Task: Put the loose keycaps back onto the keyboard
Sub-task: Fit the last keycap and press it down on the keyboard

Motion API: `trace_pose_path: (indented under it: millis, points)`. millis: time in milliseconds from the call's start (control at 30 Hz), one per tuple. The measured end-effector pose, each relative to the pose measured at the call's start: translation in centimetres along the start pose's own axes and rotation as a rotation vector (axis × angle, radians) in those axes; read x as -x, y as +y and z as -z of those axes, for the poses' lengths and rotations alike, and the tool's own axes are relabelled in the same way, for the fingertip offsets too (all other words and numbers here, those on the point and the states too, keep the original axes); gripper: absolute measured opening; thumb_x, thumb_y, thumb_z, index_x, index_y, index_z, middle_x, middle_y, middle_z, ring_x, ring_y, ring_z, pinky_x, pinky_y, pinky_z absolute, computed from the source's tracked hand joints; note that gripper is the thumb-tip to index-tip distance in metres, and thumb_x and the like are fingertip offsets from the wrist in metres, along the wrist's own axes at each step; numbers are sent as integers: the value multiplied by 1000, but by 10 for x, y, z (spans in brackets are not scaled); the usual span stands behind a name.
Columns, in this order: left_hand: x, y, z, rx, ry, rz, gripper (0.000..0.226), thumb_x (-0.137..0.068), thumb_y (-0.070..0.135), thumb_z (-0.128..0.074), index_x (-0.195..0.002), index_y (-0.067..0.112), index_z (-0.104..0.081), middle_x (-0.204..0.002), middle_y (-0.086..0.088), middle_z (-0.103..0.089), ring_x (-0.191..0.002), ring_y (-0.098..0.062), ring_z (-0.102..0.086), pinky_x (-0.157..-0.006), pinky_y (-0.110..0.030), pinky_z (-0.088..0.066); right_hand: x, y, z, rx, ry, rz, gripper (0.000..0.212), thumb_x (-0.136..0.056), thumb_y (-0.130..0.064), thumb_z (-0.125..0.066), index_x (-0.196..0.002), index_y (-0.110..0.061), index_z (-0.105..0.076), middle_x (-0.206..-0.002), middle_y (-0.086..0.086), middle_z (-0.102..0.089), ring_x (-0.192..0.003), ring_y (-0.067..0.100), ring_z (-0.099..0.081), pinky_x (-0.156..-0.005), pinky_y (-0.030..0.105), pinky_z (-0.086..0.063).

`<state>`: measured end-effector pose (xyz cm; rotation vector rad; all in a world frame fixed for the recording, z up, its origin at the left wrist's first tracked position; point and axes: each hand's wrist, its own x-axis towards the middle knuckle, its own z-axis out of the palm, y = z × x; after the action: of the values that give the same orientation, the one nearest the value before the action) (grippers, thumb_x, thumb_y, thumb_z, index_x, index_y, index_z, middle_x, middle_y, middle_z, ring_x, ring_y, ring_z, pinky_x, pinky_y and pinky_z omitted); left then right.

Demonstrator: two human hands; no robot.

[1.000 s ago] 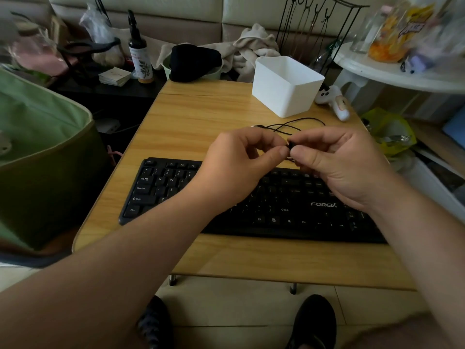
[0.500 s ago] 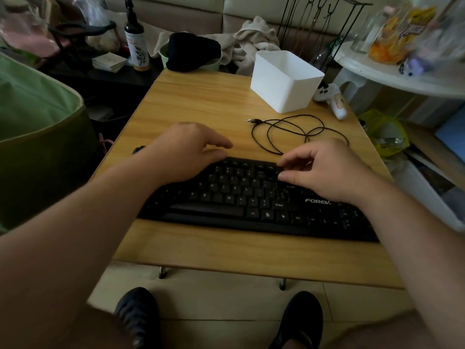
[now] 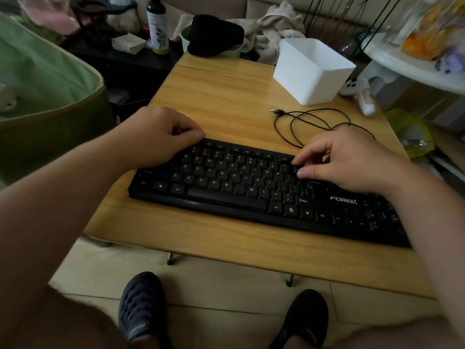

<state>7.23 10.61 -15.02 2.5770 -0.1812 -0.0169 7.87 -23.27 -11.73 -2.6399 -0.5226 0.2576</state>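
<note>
A black keyboard lies slanted across the near half of the wooden table. My left hand sits on its far left corner, fingers curled over the back edge and thumb along the top row. My right hand hovers low over the right part of the letter block. Its thumb and index fingertip pinch a small black keycap down among the keys near the P column. The keycap is hard to tell apart from the keys around it.
The keyboard's black cable lies coiled behind my right hand. A white plastic box stands at the table's far right, with a white controller beside it. A green bag stands left of the table. My feet are under the front edge.
Both hands held the keycap together above the keyboard a second ago. They have since parted and lowered: the left went to the keyboard's left corner, the right brought the keycap down to the keys.
</note>
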Motion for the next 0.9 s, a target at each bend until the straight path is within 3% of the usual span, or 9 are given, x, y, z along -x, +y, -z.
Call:
trace_pose_path:
  millis: [100,233,367,467,667,900]
  points:
    - [-3,-5,-3,73,7,24,27,-98,50,-62,-119,38,-74,-101,26,-61,-95,4,-54,-86,-23,-40,-4,-3,2,3,-25,-52,17,-77,-31,-90,-84,-41,-79,-78,-25,-71,-70,-9,-62,-65,23,-43]
    - [-5,-5,-3,91,0,30,24,-98,50,-62,-117,41,-74,-99,26,-61,-88,9,-52,-80,-19,-40,-10,-8,5,111,-42,-66,15,-75,-35,-90,-78,-43,-78,-76,-27,-70,-77,-9,-62,-66,22,-43]
    - [-3,11,-6,-66,50,-92,26,-100,47,-58,-123,45,-69,-109,21,-64,-111,-8,-58,-101,-37,-46,-10,-14,7,187,-64,-73,11,-80,-38,-87,-81,-45,-78,-79,-23,-71,-81,-6,-61,-67,23,-45]
    - [0,26,-16,-225,32,-203,39,-97,60,-49,-133,49,-61,-133,15,-64,-130,-18,-51,-111,-52,-38,-10,-14,7,174,-67,-62,10,-82,-37,-85,-81,-45,-78,-79,-24,-71,-82,-7,-62,-70,22,-45]
    - [9,52,-43,-396,-45,-339,56,-98,69,-32,-150,50,-42,-147,11,-51,-137,-22,-44,-113,-50,-33,-7,-18,1,182,-29,-65,12,-85,-34,-82,-81,-44,-77,-78,-23,-69,-77,-8,-58,-65,18,-40]
    - [9,49,-43,-382,-59,-337,56,-99,68,-31,-152,50,-39,-150,11,-48,-139,-23,-41,-115,-49,-31,1,-12,-9,82,59,-70,12,-85,-27,-83,-87,-38,-80,-85,-17,-72,-85,-4,-62,-71,17,-43]
